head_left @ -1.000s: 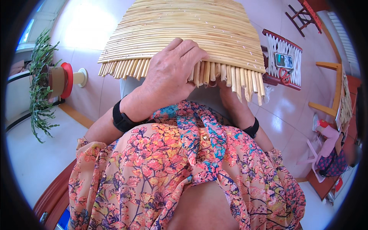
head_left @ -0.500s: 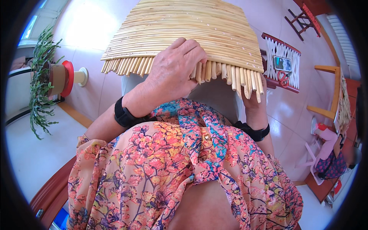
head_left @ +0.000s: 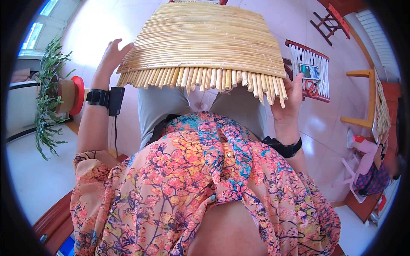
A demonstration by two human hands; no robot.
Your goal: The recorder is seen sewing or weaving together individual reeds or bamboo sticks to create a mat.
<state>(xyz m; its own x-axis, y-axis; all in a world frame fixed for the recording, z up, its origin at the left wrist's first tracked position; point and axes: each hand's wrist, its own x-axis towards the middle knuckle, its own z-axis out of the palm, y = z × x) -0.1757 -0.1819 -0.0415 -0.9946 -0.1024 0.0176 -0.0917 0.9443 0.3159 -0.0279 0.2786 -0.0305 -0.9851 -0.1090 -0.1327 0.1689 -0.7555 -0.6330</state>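
Flanking a stick mat (head_left: 205, 40), apparently for balance, with left hand (head_left: 112, 56) (spread wide) and right hand (head_left: 288, 104) of indeterminable closure.

There are one stick mat (head_left: 205, 42), the wearer's two hands (head_left: 112, 56) (head_left: 288, 100), one phone (head_left: 309, 71) and one plant (head_left: 48, 102).

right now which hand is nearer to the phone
Right: the right hand is at the right edge of the stick mat, just lower left of the phone in view; the left hand is across at the mat's left edge.
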